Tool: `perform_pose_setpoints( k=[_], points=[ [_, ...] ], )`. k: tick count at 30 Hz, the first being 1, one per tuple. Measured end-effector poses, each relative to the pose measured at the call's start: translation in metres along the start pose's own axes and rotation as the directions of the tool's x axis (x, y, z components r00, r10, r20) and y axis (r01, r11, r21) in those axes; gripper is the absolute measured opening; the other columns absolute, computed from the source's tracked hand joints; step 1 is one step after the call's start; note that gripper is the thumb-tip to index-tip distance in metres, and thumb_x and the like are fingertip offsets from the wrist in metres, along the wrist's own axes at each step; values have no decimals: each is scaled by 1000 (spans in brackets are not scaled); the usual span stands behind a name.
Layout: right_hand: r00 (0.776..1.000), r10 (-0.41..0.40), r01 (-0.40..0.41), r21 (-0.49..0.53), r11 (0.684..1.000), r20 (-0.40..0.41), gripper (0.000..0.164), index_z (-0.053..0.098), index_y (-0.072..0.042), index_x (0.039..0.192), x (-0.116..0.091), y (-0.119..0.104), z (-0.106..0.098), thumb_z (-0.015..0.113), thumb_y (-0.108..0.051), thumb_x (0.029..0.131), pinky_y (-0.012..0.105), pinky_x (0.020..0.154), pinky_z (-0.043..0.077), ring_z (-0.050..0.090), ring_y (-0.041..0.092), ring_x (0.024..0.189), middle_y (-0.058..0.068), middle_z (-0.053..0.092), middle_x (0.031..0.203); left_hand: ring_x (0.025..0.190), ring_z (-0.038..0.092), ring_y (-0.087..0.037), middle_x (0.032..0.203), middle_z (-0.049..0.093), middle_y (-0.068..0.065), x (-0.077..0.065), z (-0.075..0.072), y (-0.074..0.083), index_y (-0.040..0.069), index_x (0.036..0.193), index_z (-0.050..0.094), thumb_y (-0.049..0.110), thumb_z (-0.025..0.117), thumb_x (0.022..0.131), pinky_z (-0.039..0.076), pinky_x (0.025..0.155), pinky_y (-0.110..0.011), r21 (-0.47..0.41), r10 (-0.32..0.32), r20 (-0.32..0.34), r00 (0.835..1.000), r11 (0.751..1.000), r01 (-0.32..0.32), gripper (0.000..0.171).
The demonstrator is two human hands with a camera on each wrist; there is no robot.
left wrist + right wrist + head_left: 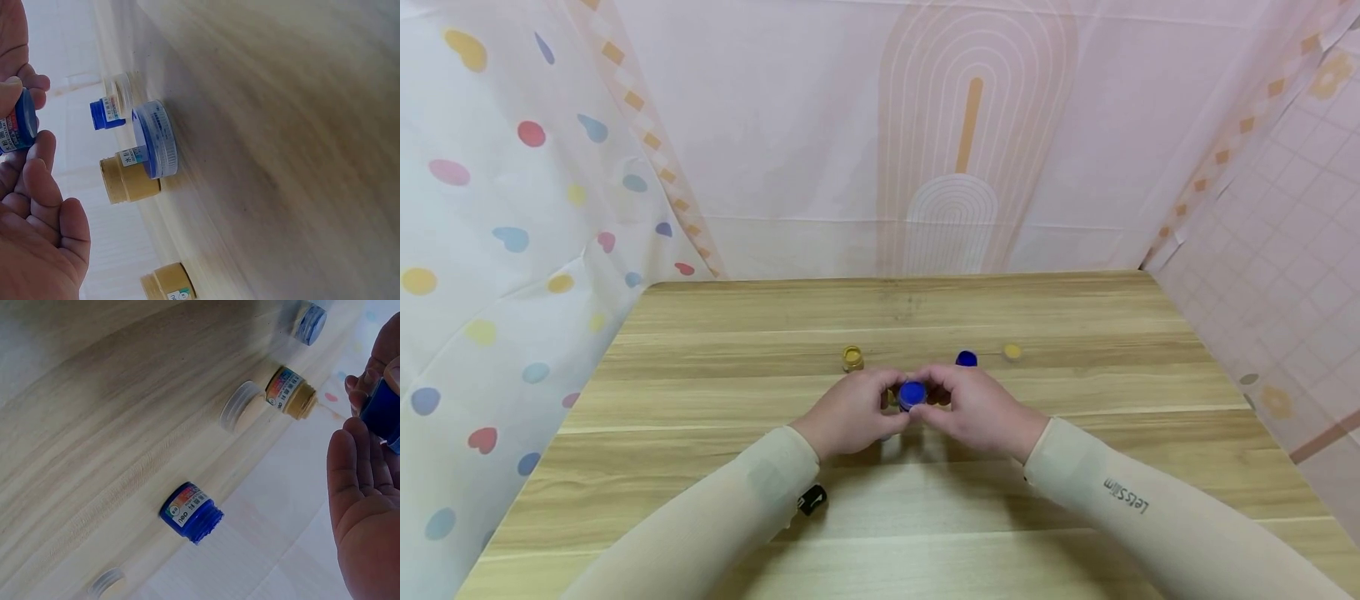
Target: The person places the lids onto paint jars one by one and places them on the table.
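Between both hands, a small blue paint jar [913, 394] is held up over the table, its round blue top ringed by a paler rim. The left hand [861, 410] grips it from the left with thumb and fingers, while the right hand [977, 412] pinches its other side. In the left wrist view, the label and base of the held jar [24, 119] show. Under the hands stand an uncapped ochre paint jar [128, 178] and a clear lid with blue inside [156, 139]. The right wrist view shows the held jar [382, 412] partly cut off by the frame.
Beyond the hands stand another ochre jar [852, 358] and an uncapped blue jar [966, 358]. A yellow-filled lid [1012, 352] lies to its right; another clear lid [242, 406] lies beside an ochre jar [290, 394]. A black object [812, 500] is at the left forearm. Patterned cloth surrounds the wooden table [715, 333].
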State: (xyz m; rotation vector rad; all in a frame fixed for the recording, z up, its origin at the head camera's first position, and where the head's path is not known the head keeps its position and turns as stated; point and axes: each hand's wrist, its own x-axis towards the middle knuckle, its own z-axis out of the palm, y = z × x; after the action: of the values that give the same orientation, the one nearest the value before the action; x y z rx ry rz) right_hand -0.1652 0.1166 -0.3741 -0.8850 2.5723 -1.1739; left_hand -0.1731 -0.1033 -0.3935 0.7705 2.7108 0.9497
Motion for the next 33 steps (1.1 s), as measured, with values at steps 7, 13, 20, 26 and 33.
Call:
perform_pose_setpoints(
  k=[7,13,20,26,33],
  points=[
    [999,39,-39,-3,999,-10,45,63,-7,135,-1,1,1,78,-24,97,35,90,61,71,15,104,3,75,116,77,56,-13,95,67,2,1,0,-1,16,118,70,26,78,94,48,68,-28,-4,-7,7,1000,1000,7,26],
    [1000,-19,19,-9,1000,14,51,59,-9,146,-1,2,-2,75,-17,99,38,94,60,72,18,111,5,73,130,72,55,-12,88,66,5,3,-1,-1,17,111,69,27,79,94,46,65,-27,-11,11,1,1000,1000,-11,21],
    [997,-70,70,-18,997,20,45,62,-7,144,0,4,-1,72,-14,100,36,99,59,71,17,115,5,71,136,69,54,-10,86,66,4,3,-1,-1,15,114,70,26,79,94,45,62,-26,-8,20,1,1000,1000,-20,24],
    [998,-61,61,-10,998,10,41,65,-7,140,0,4,1,72,-13,100,33,99,58,71,18,115,5,71,135,74,56,-11,93,69,2,2,0,-1,13,122,70,26,79,94,47,66,-27,6,14,-4,1000,1000,-14,32],
    [1000,-17,17,2,1000,-5,35,67,-9,134,-1,4,3,73,-18,100,35,98,59,71,17,112,4,73,130,77,57,-12,97,70,0,1,1,-2,12,124,70,25,78,94,49,69,-28,13,11,-6,1000,1000,-11,34]
  ],
)
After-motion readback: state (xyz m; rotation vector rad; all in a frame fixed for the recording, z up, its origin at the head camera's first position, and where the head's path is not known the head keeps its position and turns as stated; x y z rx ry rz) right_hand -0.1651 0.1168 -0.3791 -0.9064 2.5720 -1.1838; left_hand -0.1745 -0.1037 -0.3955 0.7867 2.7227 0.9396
